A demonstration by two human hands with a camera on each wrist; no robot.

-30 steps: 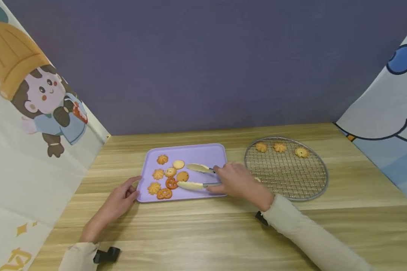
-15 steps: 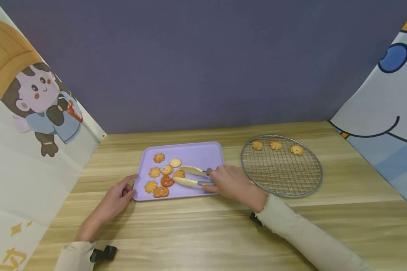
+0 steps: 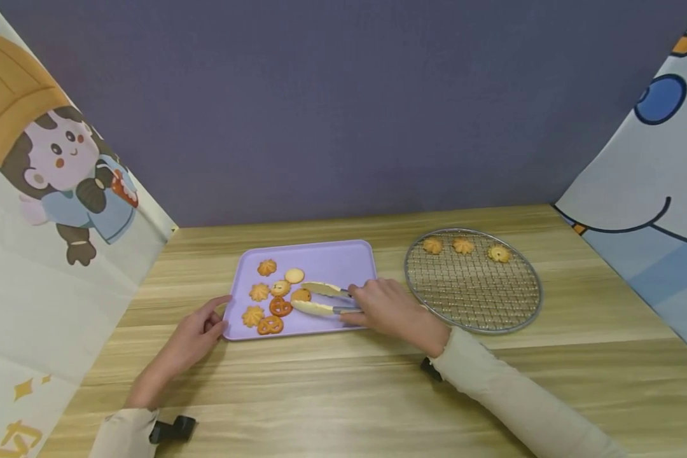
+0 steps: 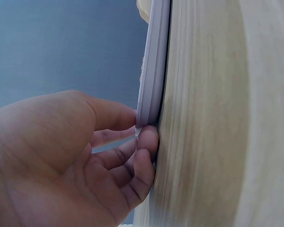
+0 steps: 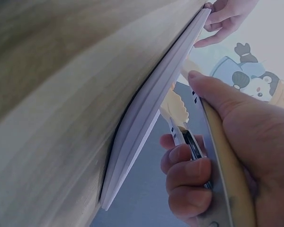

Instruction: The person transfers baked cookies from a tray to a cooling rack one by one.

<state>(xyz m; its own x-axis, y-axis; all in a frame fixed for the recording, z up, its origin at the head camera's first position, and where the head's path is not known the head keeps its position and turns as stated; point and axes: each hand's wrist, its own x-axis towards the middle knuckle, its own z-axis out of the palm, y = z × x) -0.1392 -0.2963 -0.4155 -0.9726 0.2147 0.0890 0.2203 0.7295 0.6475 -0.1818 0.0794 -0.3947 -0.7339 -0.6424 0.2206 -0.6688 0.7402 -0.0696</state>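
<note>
In the head view, my right hand [image 3: 386,308] grips a pair of tongs [image 3: 320,309] with cream-coloured tips. The tips lie low over the purple tray [image 3: 343,257], one on each side of a round brown cookie [image 3: 301,295]. Fingers and thumb wrap the handles in the right wrist view. At the tray's left front corner my left hand [image 3: 197,331] pinches the rim, thumb above and curled fingers against the edge, as the left wrist view shows. Around the round cookie lie a pale round biscuit [image 3: 294,275], a pretzel [image 3: 280,306] and several other cookies.
To the right of the tray is a round wire rack [image 3: 475,286] with three cookies along its far edge, one of them a flower-shaped cookie [image 3: 463,245]. Behind the wooden table [image 3: 320,394] rises a dark wall [image 3: 343,114], with printed panels on both sides.
The tongs have moved in over the round brown cookie and their tips have drawn closer together about it. My left hand stays at the tray's corner. The head view has shifted slightly.
</note>
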